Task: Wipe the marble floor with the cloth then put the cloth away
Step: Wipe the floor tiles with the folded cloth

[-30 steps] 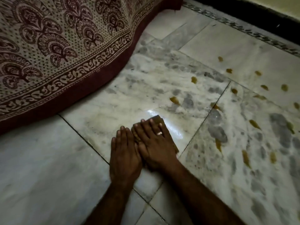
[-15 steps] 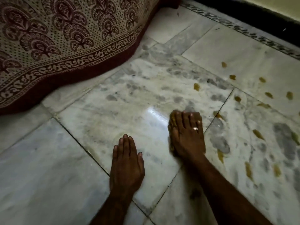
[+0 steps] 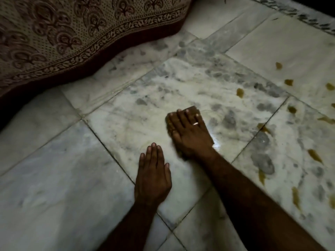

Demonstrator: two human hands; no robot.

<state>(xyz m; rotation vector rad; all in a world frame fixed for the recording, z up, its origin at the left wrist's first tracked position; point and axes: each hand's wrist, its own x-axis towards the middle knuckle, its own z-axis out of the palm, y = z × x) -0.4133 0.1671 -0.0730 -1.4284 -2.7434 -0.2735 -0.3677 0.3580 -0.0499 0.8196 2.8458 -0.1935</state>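
My right hand (image 3: 190, 132) lies flat with straight fingers on a small brown cloth (image 3: 194, 109), pressing it onto the white and grey marble floor (image 3: 117, 124). Only the cloth's far edge shows past my fingertips; the hand hides the rest. A ring sits on one finger. My left hand (image 3: 153, 175) rests palm down on the floor, fingers straight, just left of and nearer than the right hand, holding nothing.
A patterned cream and maroon bedspread (image 3: 54, 37) hangs down to the floor at the upper left. Several yellow-brown spots (image 3: 240, 92) dot the tiles to the right. A dark patterned border strip (image 3: 299, 17) runs along the top right.
My right hand slid the cloth out to the right away from my left hand, then back left and forward. The left hand stayed planted on the floor.
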